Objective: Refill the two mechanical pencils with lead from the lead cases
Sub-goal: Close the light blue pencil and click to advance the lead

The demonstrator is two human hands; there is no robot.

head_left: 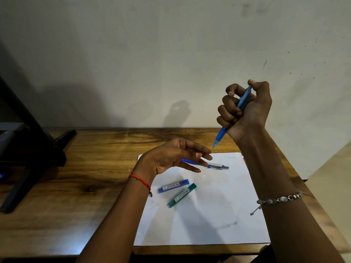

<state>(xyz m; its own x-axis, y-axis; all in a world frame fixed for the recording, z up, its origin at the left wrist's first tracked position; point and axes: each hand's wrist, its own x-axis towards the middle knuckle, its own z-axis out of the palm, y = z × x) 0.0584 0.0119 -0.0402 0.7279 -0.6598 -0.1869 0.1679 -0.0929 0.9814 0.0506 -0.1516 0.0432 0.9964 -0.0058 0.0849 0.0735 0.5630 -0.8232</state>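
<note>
My right hand is raised above the table's far right, fist closed around a light blue mechanical pencil. Its tip points down and left, and my thumb rests on its top end. My left hand hovers over the white paper, fingers loosely spread and pointing right, holding nothing. Under its fingers lies a second pencil, blue with a silver end, partly hidden. A blue lead case and a green lead case lie side by side on the paper below that hand.
The paper lies on a wooden table set against a pale wall. A black stand with angled legs occupies the table's left side. The table's right edge runs close beside my right forearm.
</note>
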